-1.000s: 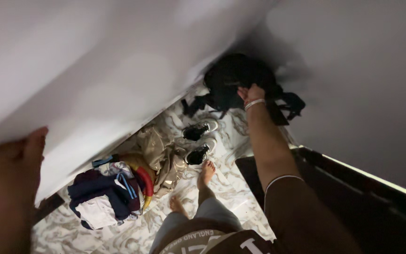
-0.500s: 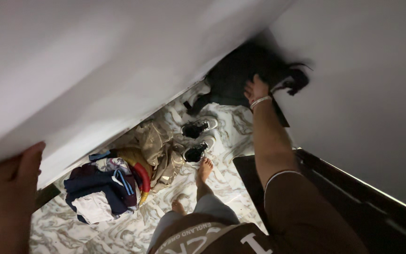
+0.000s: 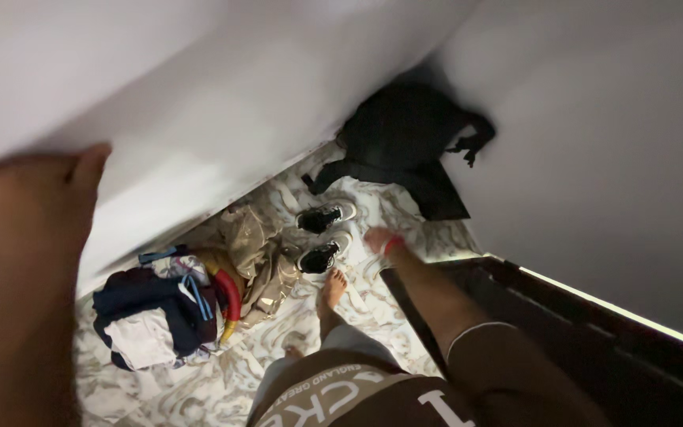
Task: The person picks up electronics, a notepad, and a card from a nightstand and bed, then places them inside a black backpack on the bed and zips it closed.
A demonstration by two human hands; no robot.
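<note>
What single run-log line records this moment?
left hand: flat on white panel | right hand: empty, above shoes | black bag: on floor

right hand (image 3: 376, 239) blurred, left hand (image 3: 29, 213) cut off at frame edge

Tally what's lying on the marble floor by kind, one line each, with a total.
Black bag: 1
Black-and-white sneakers: 2
Beige crumpled garment: 1
Pile of navy and white clothes: 1
Red-and-yellow curved tube: 1
Total: 6
</note>
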